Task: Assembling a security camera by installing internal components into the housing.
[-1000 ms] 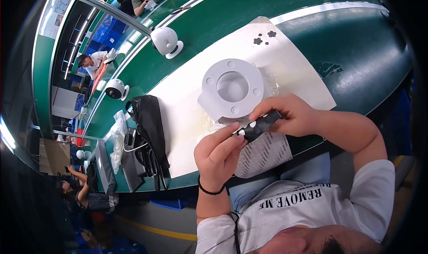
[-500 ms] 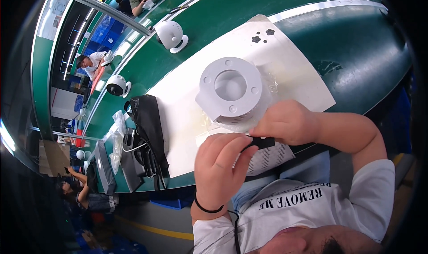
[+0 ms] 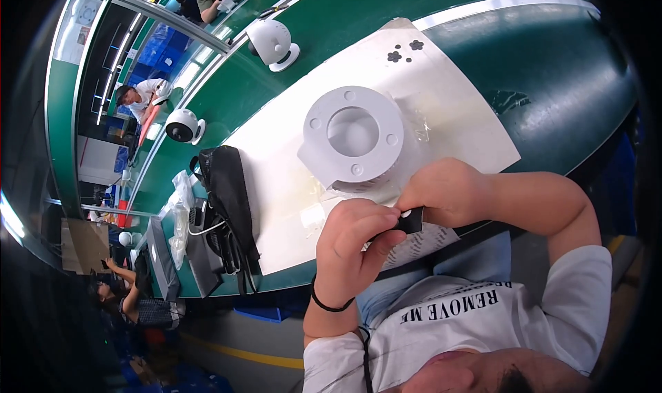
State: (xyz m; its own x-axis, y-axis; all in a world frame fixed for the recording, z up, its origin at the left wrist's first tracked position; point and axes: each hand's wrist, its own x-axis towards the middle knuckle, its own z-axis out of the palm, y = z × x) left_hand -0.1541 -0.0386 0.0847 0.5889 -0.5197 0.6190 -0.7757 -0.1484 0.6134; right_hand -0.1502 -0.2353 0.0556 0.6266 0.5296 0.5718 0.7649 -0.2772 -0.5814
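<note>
Two-handed work at a green bench, as I observe it from a distance through the head camera. The left hand [image 3: 352, 252], with a thin black band [image 3: 329, 306] at its wrist, is grasping a small, flat, black piece [image 3: 412, 223] between thumb and bent fingers. The right hand [image 3: 445, 192] is curled, palm down, its fingertips meeting the left hand's at the upper edge of the piece; I cannot tell exactly what these fingertips pinch, since the knuckles hide them. The black piece lies between the two hands, raised near the front edge of the bench, and shows one round, white dot [image 3: 406, 213] on its face. Below it I see a pale sheet with rows of dark print [image 3: 436, 238].

Just beyond the hands, a pale grey, ring-shaped plastic housing [image 3: 318, 148] rests on a large white board [image 3: 276, 193], its round opening facing up among four small discs; crinkled clear film [image 3: 418, 124] lies beside it. Black, flower-shaped marks [image 3: 394, 56] dot the board's far corner. To the left I note a black, soft pouch [image 3: 225, 186], a crumpled clear plastic bag [image 3: 181, 210] and, farther back on the green bench [image 3: 552, 103], two rounded white devices [image 3: 274, 40] on stands.
</note>
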